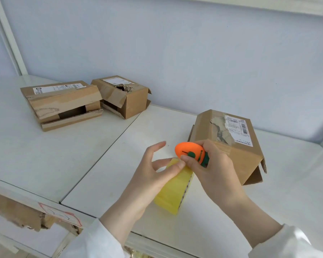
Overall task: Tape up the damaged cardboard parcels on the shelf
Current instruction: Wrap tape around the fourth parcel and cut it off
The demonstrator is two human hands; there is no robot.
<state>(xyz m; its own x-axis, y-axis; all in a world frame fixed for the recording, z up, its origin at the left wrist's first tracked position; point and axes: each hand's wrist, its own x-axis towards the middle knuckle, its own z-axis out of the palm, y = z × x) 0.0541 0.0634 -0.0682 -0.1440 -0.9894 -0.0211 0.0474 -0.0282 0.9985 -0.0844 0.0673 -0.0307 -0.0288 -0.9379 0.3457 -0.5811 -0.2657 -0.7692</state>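
White shelf (93,164): our left hand (149,175) holds tape (172,194) under the thumb, right hand (213,172) grips cutter (190,150) at its edge, likely freeing a strip for nearby box (239,157).

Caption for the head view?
Left hand holds yellow tape roll, right hand grips orange cutter; three damaged parcels on shelf.

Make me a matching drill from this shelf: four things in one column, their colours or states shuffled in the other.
Things:
1. tape roll
2. cutter
3. middle parcel
4. right parcel

Colours or states:
A. ragged hole in its top
B. yellow
C. surface paper torn beside its label
D. orange, gripped by the right hand

Pairs: 1-B, 2-D, 3-A, 4-C.
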